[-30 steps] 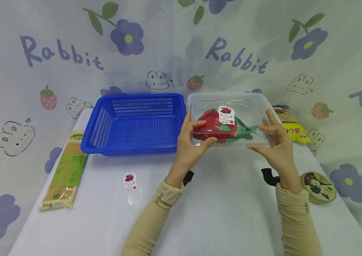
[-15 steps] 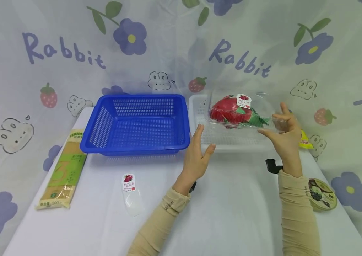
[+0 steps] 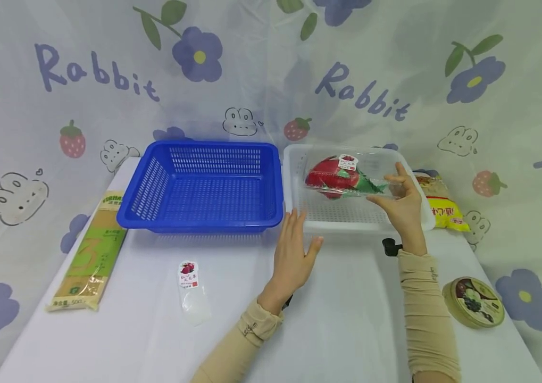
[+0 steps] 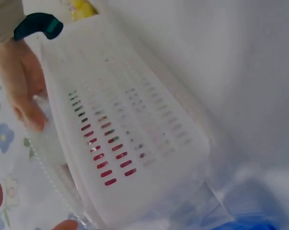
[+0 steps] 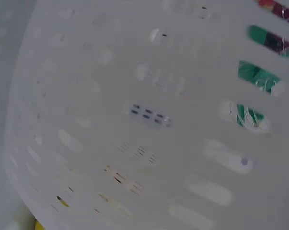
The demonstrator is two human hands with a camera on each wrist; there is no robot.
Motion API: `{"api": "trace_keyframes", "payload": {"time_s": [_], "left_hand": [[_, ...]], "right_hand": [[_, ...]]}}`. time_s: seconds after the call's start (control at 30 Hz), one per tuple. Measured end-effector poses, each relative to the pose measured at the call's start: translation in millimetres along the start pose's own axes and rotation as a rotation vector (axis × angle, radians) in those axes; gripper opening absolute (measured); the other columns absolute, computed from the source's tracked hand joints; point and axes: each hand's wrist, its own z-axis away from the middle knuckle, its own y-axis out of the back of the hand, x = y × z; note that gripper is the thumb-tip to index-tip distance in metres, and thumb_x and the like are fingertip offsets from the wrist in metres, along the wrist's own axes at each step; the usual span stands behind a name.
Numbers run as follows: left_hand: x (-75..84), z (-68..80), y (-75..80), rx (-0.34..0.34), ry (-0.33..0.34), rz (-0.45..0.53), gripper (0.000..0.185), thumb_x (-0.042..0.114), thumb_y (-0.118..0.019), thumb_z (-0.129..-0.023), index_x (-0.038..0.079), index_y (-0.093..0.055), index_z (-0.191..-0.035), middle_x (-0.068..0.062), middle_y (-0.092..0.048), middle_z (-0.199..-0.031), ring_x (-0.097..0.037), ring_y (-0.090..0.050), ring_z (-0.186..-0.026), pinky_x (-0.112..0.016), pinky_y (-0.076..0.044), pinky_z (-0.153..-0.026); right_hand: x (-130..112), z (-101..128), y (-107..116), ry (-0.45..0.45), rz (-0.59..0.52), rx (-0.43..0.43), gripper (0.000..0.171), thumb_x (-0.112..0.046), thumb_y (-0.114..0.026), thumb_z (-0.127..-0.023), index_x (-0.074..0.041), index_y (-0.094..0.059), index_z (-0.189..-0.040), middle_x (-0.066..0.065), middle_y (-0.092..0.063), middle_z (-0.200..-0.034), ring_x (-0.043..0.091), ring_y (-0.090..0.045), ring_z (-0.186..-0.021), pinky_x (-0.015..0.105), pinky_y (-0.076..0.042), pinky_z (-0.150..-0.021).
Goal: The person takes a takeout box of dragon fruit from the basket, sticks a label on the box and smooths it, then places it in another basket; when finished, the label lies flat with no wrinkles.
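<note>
A clear plastic clamshell box [image 3: 347,181] with a red dragon fruit and a label inside hangs tilted just inside the white slotted basket [image 3: 294,215]. My right hand [image 3: 391,189] pinches the box's right end, thumb below and fingers above. My left hand [image 3: 301,239] hovers open and empty over the table, at the white basket's front left corner. In the left wrist view the white basket's wall [image 4: 134,143] fills the frame, with red showing through its slots and the right hand [image 4: 22,91] behind it. The right wrist view shows only the basket's wall [image 5: 134,120], blurred.
An empty blue basket [image 3: 203,186] stands left of the white one, touching it. A long pasta packet [image 3: 91,250] lies at the table's left edge and a small clear labelled packet [image 3: 191,290] in front. A yellow bag [image 3: 443,205] and a round tin [image 3: 474,300] lie at the right.
My left hand let go of the clamshell box and sank toward the table. My right hand alone carried the box back and lowered it into the white basket.
</note>
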Motion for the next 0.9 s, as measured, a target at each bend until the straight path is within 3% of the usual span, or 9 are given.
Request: {"api": "trace_keyframes", "payload": {"time_s": [0.27,0.47,0.63,0.9], "left_hand": [[-7.4,3.1,-3.9,0.004,-0.027,-0.1,0.058,0.036,-0.053,-0.098,0.0,-0.043,-0.142,-0.021,-0.03,-0.157,-0.034,-0.018,-0.15,-0.049,-0.024,-0.12],[-12.1,3.6,-5.8,0.006,-0.042,-0.111,0.049,0.035,-0.054,-0.098,0.003,-0.052,-0.136,-0.02,-0.029,-0.157,-0.034,-0.018,-0.15,-0.05,-0.026,-0.119],[-13.2,3.8,-5.2,0.018,-0.059,-0.136,0.048,0.033,-0.056,-0.097,0.005,-0.052,-0.136,-0.018,-0.031,-0.157,-0.033,-0.02,-0.149,-0.052,-0.03,-0.116],[-12.8,2.5,-4.5,0.007,-0.061,-0.198,0.051,0.03,-0.062,-0.094,0.006,-0.052,-0.138,-0.017,-0.031,-0.157,-0.033,-0.023,-0.149,-0.052,-0.034,-0.114]], "right_hand": [[17,-11,-1,-0.021,0.151,-0.164,0.048,0.006,-0.078,-0.075,-0.012,-0.06,-0.115,0.0,-0.022,-0.162,0.028,-0.018,-0.151,0.05,-0.026,-0.118],[20,-19,-2,-0.046,0.165,-0.188,0.045,0.004,-0.079,-0.075,-0.016,-0.059,-0.11,0.003,-0.022,-0.162,0.022,-0.016,-0.151,0.045,-0.024,-0.12],[21,-21,3,-0.074,0.229,-0.235,0.05,-0.003,-0.08,-0.077,-0.017,-0.055,-0.119,-0.003,-0.018,-0.163,0.024,-0.016,-0.151,0.047,-0.023,-0.12],[24,-20,18,-0.039,0.519,-0.296,0.068,0.001,-0.077,-0.079,-0.005,-0.045,-0.139,0.018,-0.026,-0.159,0.048,-0.04,-0.135,0.058,-0.039,-0.106]]}}
